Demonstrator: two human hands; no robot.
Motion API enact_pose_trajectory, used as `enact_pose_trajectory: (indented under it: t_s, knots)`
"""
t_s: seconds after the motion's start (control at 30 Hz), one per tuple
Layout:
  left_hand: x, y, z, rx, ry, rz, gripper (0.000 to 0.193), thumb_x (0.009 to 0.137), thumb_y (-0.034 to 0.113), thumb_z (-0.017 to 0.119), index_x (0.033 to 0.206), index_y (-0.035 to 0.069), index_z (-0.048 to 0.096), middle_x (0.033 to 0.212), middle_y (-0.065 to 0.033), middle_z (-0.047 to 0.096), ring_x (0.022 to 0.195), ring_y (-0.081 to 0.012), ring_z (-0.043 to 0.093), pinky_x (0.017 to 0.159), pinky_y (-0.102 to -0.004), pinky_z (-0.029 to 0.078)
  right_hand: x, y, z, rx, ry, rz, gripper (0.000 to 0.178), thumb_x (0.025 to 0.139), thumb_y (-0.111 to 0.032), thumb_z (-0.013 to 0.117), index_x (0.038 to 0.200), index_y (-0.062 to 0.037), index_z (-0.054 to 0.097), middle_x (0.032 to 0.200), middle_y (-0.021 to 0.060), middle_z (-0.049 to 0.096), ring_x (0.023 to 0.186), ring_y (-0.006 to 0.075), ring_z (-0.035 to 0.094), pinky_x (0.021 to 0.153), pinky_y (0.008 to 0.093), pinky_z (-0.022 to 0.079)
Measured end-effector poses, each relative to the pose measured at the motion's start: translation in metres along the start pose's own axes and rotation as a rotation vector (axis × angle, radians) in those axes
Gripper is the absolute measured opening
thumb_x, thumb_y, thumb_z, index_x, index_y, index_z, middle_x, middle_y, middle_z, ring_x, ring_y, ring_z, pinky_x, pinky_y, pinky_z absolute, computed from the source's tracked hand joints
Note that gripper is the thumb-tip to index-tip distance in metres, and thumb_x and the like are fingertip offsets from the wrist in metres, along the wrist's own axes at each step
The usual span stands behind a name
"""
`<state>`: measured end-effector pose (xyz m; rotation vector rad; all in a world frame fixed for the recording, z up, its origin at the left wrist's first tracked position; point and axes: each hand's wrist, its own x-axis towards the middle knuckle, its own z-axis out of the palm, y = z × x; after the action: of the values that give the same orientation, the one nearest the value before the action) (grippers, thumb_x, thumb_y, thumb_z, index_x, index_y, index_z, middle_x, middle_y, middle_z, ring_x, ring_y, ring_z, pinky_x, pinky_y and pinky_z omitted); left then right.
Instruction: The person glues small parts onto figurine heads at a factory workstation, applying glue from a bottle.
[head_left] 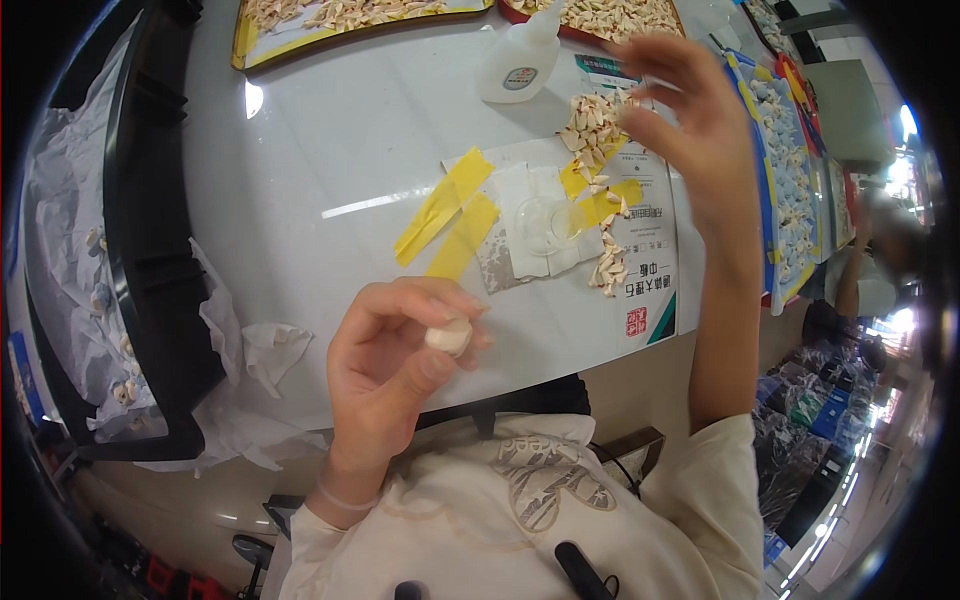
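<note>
A: Your left hand (pixel 385 340) holds the white piece (pixel 448 338) between thumb and fingers, near the front edge of the tabletop (pixel 300 130)

B: Your right hand (pixel 632 100) is wide, at the pile (pixel 585 135) of small chips; I see nothing in it, but it is a little blurred

A: Then I would advise you to keep the left grip light but firm, so that the piece does not turn

B: And please pinch only one chip, from the side of the pile; your wrist should stay clear of the dish (pixel 548 220)
</note>
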<state>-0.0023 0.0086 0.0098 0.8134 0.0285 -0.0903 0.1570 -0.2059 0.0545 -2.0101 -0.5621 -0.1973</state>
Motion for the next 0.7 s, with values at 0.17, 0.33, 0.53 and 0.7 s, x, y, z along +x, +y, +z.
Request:
enact_pose_trajectory:
  t_s: [0.17,0.33,0.53,0.7]
  knots:
    - [-0.002,-0.001,-0.003,0.008,0.013,0.014,0.022,0.082,0.011,0.062,0.098,0.002,0.05,0.102,-0.0154,0.054,0.083,-0.019,0.057,0.071,-0.0282,0.047,0.037,-0.003,0.043,0.266,-0.325,0.354,0.023,0.075,-0.002,0.064,0.096,0.002,0.055,0.093,0.0053,0.059,0.09,0.0123,0.055,0.083,0.0265,0.043]
    - [-0.002,0.003,-0.006,-0.026,-0.012,0.01,0.021,0.083,0.011,0.061,0.098,0.002,0.05,0.102,-0.0156,0.053,0.084,-0.019,0.057,0.071,-0.0274,0.048,0.013,-0.004,0.025,0.447,-0.207,0.249,0.037,0.077,-0.013,0.067,0.107,0.0011,0.052,0.096,0.0093,0.06,0.082,0.0165,0.059,0.077,0.0251,0.046]
    - [0.002,0.003,-0.006,-0.049,-0.049,-0.056,0.021,0.083,0.009,0.06,0.099,0.002,0.049,0.103,-0.0158,0.052,0.085,-0.0192,0.057,0.07,-0.0278,0.049,-0.052,-0.007,-0.018,0.587,-0.155,0.454,0.054,0.07,-0.029,0.075,0.108,0.0005,0.05,0.095,0.0098,0.058,0.081,0.0164,0.059,0.075,0.0261,0.047]
    - [0.003,0.002,-0.004,-0.072,-0.033,-0.072,0.021,0.082,0.008,0.061,0.098,0.002,0.049,0.103,-0.0165,0.052,0.085,-0.0197,0.058,0.07,-0.0292,0.05,-0.066,-0.006,-0.017,0.438,-0.018,0.38,0.061,0.061,-0.035,0.081,0.101,-0.0008,0.051,0.092,0.0117,0.059,0.084,0.0163,0.058,0.074,0.0262,0.047]
